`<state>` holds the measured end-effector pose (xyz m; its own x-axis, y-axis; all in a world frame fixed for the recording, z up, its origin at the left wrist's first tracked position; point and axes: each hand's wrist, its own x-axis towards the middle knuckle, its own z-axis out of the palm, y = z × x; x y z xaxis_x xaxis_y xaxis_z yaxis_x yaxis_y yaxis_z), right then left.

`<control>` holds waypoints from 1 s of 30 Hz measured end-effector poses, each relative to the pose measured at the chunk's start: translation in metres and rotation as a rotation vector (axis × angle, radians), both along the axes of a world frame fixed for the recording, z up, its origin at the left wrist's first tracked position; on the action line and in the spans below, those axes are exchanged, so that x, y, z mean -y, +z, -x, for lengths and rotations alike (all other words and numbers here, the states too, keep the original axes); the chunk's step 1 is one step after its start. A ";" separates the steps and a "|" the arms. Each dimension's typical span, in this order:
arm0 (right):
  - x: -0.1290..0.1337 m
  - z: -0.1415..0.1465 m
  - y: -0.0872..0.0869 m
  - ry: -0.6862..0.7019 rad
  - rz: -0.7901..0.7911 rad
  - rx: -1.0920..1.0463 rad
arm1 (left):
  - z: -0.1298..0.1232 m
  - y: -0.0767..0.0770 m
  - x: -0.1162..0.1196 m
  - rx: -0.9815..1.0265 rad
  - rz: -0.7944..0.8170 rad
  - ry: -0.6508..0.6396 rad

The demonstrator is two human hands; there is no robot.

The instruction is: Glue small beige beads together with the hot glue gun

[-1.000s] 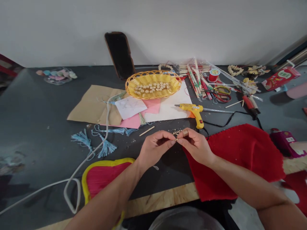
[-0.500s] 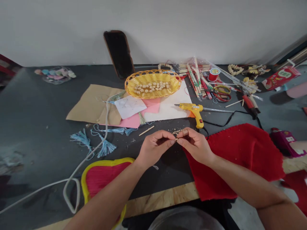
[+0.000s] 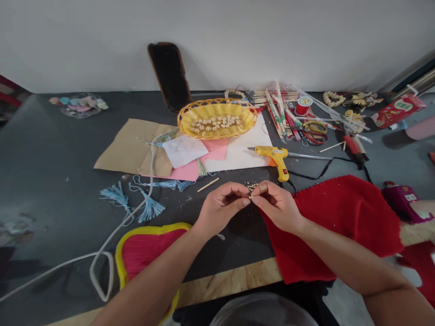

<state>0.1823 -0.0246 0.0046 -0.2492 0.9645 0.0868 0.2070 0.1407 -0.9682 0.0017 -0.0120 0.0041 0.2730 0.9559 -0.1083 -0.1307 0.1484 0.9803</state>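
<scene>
My left hand (image 3: 220, 206) and my right hand (image 3: 279, 206) meet fingertip to fingertip above the dark tabletop. A tiny pale wooden-looking piece (image 3: 250, 197) shows between them. My right thumb and forefinger pinch it, and the left fingertips press in from the other side. Its exact shape is too small to make out. Just beyond the fingers lies a little heap of pale bits (image 3: 252, 186), partly hidden by my hands. Farther back stands a yellow woven basket (image 3: 217, 132) with several small pale flower-shaped clusters (image 3: 215, 122) inside.
A yellow glue gun (image 3: 277, 158) lies beyond my right hand. Red cloth (image 3: 333, 217) spreads under my right forearm. A white cable (image 3: 132, 213) crosses blue tassels (image 3: 151, 210) at left. Scissors (image 3: 316, 131) and packaged sticks (image 3: 280, 113) lie behind, and a phone (image 3: 170, 74) leans on the wall.
My left fingertips have drawn very slightly away from the right ones. The small piece stays between the hands. The view has shifted a little; nothing else moved.
</scene>
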 end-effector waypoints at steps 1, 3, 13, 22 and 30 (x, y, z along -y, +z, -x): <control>0.000 -0.001 0.000 -0.004 -0.004 -0.002 | 0.000 0.000 0.000 0.011 0.014 -0.003; 0.000 -0.002 0.000 -0.008 -0.021 0.004 | 0.002 0.002 -0.001 -0.001 0.037 -0.025; -0.004 -0.006 0.008 0.145 -0.240 0.075 | 0.006 0.003 -0.001 0.032 0.204 -0.227; -0.003 -0.006 0.006 0.111 -0.311 0.099 | 0.006 0.000 -0.001 0.121 0.249 -0.199; -0.002 -0.004 0.002 0.076 -0.471 0.143 | 0.005 -0.001 0.001 0.177 0.265 -0.167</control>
<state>0.1863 -0.0223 0.0070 -0.3587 0.8073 0.4685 0.3049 0.5758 -0.7587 -0.0037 -0.0132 0.0027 0.4599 0.8414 -0.2836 -0.2478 0.4284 0.8690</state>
